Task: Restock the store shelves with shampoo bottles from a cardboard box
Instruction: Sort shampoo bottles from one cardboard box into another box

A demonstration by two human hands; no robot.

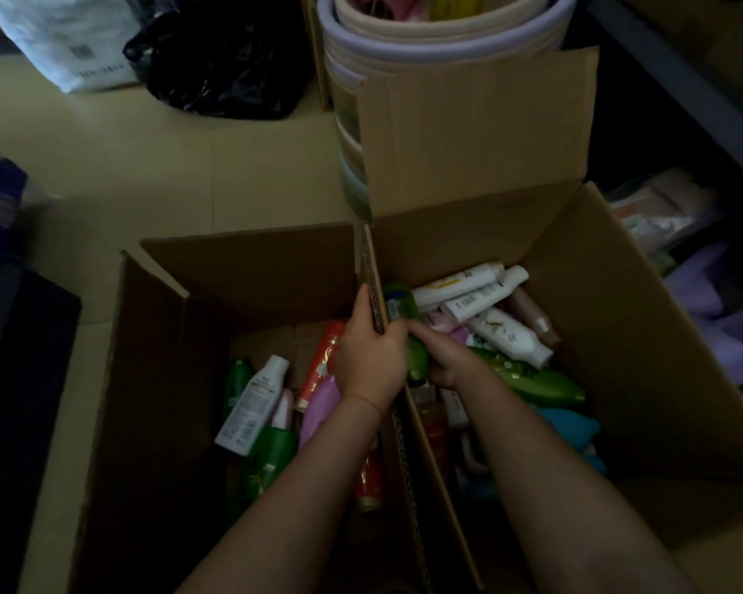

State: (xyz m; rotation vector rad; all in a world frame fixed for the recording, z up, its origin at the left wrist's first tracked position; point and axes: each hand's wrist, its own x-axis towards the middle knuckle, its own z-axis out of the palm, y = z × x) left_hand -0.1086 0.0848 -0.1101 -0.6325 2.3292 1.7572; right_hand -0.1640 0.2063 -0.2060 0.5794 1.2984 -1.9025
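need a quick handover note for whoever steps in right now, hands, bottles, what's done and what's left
Left hand: grips the cardboard edge between the two open boxes.
Right hand: reaches into the right box and holds a green bottle there.
Bottles: the left box holds a few, among them a white bottle and a red one. The right box is fuller, with white, green and teal bottles lying mixed.
Done: boxes open, one bottle in hand.
Left: lift that bottle out and shelve it, then the rest of both boxes. No stocked shelf shows in this view.
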